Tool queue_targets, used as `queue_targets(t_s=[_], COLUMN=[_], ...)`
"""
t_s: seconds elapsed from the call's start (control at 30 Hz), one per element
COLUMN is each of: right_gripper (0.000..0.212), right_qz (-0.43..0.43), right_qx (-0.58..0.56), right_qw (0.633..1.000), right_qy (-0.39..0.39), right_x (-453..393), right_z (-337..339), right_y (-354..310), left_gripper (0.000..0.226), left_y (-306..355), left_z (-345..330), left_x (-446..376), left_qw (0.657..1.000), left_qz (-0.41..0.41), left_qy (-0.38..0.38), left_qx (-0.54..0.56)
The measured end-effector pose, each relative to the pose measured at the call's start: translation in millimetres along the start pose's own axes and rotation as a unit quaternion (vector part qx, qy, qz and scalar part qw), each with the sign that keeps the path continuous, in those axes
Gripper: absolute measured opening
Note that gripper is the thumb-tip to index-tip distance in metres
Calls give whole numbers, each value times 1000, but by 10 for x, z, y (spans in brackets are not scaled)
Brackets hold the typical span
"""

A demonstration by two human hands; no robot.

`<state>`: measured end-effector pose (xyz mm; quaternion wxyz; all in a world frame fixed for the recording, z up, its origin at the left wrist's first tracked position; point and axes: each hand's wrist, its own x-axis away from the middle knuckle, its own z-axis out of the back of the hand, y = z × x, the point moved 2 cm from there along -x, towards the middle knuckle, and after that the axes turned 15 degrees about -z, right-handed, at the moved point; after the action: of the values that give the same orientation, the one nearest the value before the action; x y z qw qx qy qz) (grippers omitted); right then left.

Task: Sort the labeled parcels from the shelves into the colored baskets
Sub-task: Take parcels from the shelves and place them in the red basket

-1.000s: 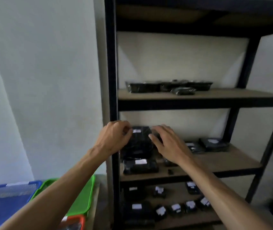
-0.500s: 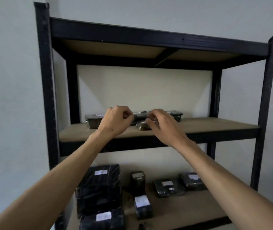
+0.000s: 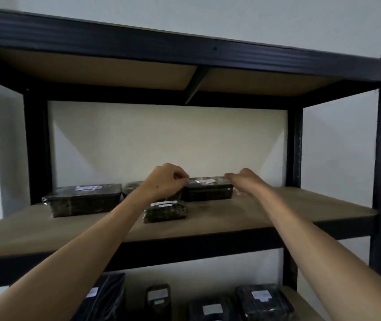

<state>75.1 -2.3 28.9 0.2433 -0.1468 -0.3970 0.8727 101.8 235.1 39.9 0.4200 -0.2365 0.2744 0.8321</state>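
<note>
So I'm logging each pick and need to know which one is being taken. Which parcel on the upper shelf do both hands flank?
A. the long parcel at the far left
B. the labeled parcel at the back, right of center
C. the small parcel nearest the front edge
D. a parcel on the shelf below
B: the left hand and right hand sit at either end of the back parcel.

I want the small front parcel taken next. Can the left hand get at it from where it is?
Probably yes. The small front parcel lies alone near the shelf edge, just below the left hand, with nothing on top of it. The hand would only need to let go of the back parcel first.
</note>
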Motion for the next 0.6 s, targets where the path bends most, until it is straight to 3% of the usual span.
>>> queue_targets(t_s=[0.13,0.23,0.33,0.6], right_gripper=[37,31,14,16], right_qz=[-26,-32,-16,-50], right_qx=[-23,-32,-2,-79], right_qw=[997,988,986,960], right_qy=[-73,-149,-163,-264], right_x=[-482,-714,-852,-1022], right_z=[32,-13,-41,68], right_y=[70,31,5,90], left_gripper=[37,34,30,16], left_y=[21,22,-18,-71], left_z=[-172,-272,-330,-336], left_x=[-193,-282,-328,-370], left_qw=[992,985,982,985], left_qz=[35,46,51,38], left_qy=[-86,-112,-113,-59], left_qx=[-90,-121,-145,-155])
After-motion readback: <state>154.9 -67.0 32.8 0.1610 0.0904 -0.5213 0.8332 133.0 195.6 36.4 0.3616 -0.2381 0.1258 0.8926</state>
